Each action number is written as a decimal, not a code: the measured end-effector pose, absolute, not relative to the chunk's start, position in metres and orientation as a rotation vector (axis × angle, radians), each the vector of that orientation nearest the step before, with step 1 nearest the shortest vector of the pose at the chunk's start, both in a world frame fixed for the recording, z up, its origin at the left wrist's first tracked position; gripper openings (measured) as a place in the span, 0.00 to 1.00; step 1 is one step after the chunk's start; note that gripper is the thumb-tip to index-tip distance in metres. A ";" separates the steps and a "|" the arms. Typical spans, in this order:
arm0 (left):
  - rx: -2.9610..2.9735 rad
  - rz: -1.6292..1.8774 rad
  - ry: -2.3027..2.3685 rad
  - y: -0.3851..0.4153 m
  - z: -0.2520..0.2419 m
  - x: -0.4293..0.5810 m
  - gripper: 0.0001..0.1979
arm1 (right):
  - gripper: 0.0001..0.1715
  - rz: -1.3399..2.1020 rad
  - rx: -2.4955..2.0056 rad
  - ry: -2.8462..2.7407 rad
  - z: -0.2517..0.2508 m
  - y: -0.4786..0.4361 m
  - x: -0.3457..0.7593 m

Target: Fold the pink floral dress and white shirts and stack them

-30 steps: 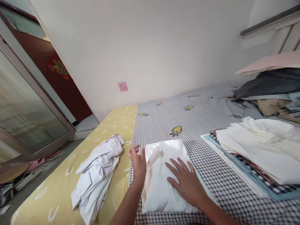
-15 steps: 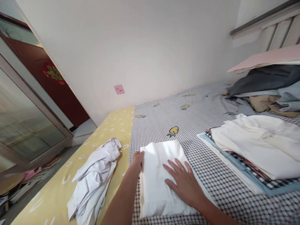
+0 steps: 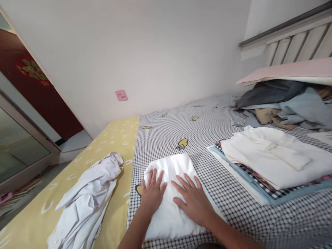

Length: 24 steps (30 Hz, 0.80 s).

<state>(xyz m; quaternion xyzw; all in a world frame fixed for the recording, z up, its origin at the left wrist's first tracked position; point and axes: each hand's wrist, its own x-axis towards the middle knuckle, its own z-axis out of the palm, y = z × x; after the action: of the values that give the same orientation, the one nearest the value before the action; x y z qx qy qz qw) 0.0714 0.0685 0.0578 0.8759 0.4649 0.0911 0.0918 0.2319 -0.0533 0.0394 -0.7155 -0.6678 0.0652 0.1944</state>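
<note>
A folded white garment [image 3: 172, 221] lies on the checked bedsheet [image 3: 166, 138] in front of me. Resting on its upper left part is my left hand [image 3: 153, 192], palm down with the fingers spread. My right hand [image 3: 194, 200] lies flat on its right half, fingers also apart. Neither hand grips the cloth. Left of the garment, a crumpled white shirt [image 3: 88, 204] sits on the yellow sheet [image 3: 121, 135].
At the right is a stack of folded clothes [image 3: 275, 155], white on top with blue and checked layers below. Behind it rises a heap of dark and grey clothes [image 3: 282, 93] under a pink sheet or board [image 3: 287, 71]. A wall [image 3: 155, 52] bounds the bed's far side.
My left hand has moved from the garment's left edge onto its top and spread flat. The right hand stays flat on the cloth. The view has turned slightly right.
</note>
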 end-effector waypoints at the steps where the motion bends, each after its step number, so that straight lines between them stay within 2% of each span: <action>1: 2.617 0.251 1.399 0.071 0.050 0.071 0.27 | 0.35 0.175 -2.008 -1.877 0.039 -0.053 0.232; 7: 2.660 0.413 1.428 0.082 0.038 0.069 0.26 | 0.35 0.146 -2.028 -1.895 0.040 -0.053 0.231; 18: 2.601 0.331 1.557 0.035 0.045 0.038 0.26 | 0.34 0.140 -2.040 -1.898 0.044 -0.054 0.229; 22: 2.481 0.159 1.601 0.025 0.068 0.033 0.23 | 0.34 0.132 -2.024 -1.903 0.041 -0.053 0.230; 24: 2.478 0.206 1.656 0.022 0.087 0.041 0.21 | 0.35 0.127 -2.013 -1.900 0.040 -0.053 0.230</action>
<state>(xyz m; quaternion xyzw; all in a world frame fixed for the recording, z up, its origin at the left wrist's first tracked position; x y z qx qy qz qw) 0.0412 0.0224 0.0867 0.8270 0.5527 0.0687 0.0769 0.2300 -0.0525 0.0397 -0.7141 -0.6740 0.0450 0.1839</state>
